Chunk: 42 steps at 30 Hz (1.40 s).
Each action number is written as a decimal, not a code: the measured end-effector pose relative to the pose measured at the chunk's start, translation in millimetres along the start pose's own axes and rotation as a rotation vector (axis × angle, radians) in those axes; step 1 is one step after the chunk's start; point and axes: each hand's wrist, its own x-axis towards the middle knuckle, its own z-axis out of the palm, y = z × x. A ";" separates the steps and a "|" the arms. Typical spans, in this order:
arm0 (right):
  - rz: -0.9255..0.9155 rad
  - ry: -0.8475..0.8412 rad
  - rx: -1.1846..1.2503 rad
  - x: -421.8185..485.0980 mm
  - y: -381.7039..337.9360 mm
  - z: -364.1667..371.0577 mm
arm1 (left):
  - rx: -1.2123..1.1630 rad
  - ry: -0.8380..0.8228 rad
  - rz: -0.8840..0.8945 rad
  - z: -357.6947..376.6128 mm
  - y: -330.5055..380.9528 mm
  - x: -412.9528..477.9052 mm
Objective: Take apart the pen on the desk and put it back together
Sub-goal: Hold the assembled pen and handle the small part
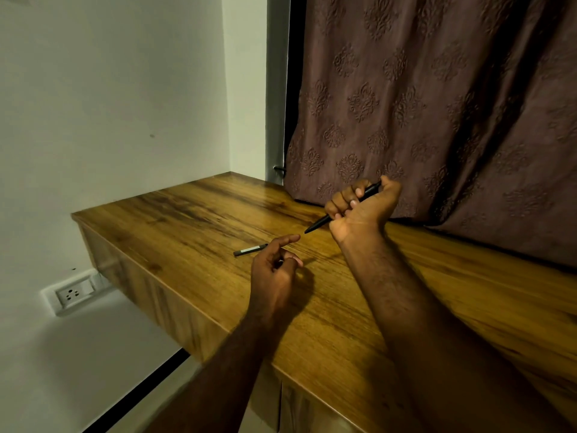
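Gripping pen (319, 225) in right hand (363, 209) | label on grey part (250, 250) unreadable

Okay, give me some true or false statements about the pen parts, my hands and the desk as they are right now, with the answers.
1. The right hand grips the black pen body in a fist. True.
2. The pen body's tip points up at the curtain. False: it points down and left, towards the desk.
3. A grey pen piece lies flat on the desk. True.
4. The desk top is white glass. False: it is brown wood grain.
5. Both hands hold the black pen body. False: only the right hand does; the left hand has no fingers round it.
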 end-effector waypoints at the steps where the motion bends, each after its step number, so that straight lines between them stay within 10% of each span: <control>1: 0.004 -0.003 -0.004 0.4 0.1 -0.2 | 0.002 -0.003 0.004 -0.1 0.4 -0.5; 42: 0.043 0.005 -0.142 -2.2 33.8 -3.8 | 0.104 0.100 0.065 4.6 -9.8 4.4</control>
